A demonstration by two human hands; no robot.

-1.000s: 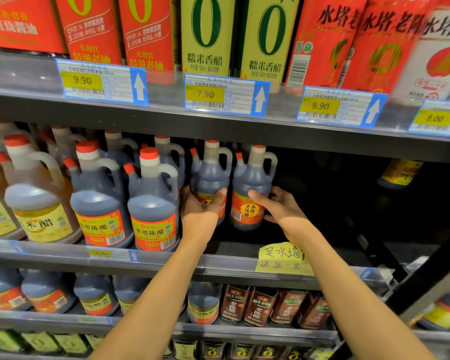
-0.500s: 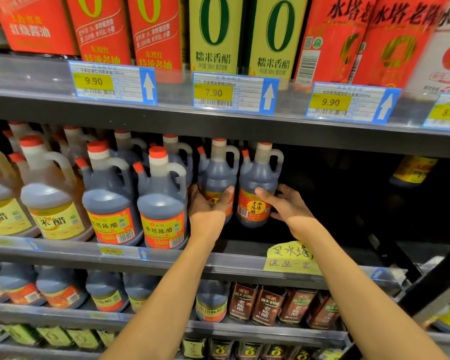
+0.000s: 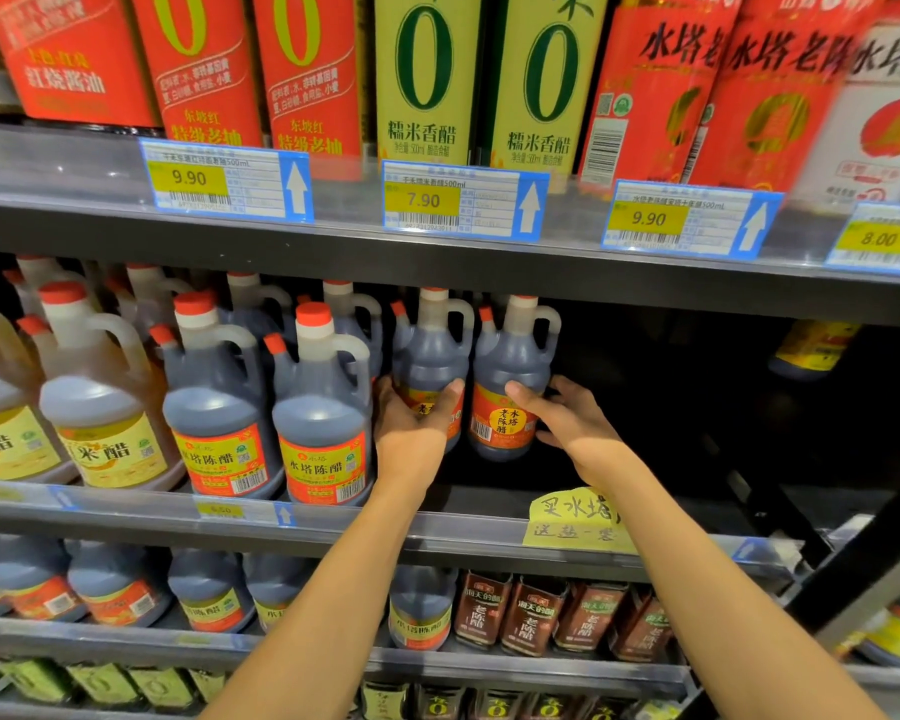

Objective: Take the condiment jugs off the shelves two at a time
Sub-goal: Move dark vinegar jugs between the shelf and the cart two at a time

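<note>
Two dark vinegar jugs with red caps and red labels stand side by side deep on the middle shelf [image 3: 437, 527]. My left hand [image 3: 411, 423] wraps around the lower body of the left jug [image 3: 432, 350], thumb on its right side. My right hand [image 3: 567, 423] holds the right jug [image 3: 513, 366], thumb across its label and fingers behind it. Both jugs are upright; whether they touch the shelf floor is hidden in shadow.
Several larger dark jugs [image 3: 323, 407] and pale yellow vinegar jugs [image 3: 94, 402] fill the shelf to the left. The shelf space right of my hands is dark and open. A handwritten yellow note [image 3: 575, 517] hangs on the rail. Cartons stand above, more bottles below.
Both hands have stayed on the two jugs, the grip closing a little tighter. The view has shifted slightly; the jugs have barely moved.
</note>
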